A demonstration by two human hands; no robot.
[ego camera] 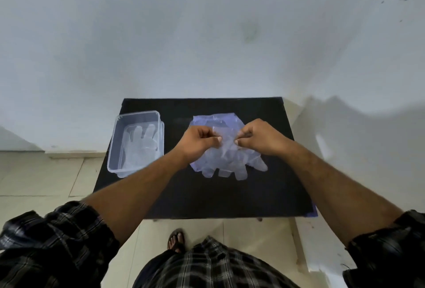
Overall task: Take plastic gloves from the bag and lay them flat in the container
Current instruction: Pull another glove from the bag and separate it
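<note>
A thin clear plastic glove (232, 163) hangs with its fingers pointing toward me, over the bluish plastic bag (207, 120) that lies on the black tabletop. My left hand (199, 141) and my right hand (257, 137) each pinch the glove's cuff edge between thumb and fingers, a short gap apart. At the table's left stands a clear rectangular container (115, 140); a clear glove (141, 142) lies flat inside it, fingers pointing away from me.
The black table (207, 198) stands against a pale wall, with tiled floor on both sides. My foot in a sandal (176, 240) shows below the table's near edge. Bare black surface lies between the container and the bag.
</note>
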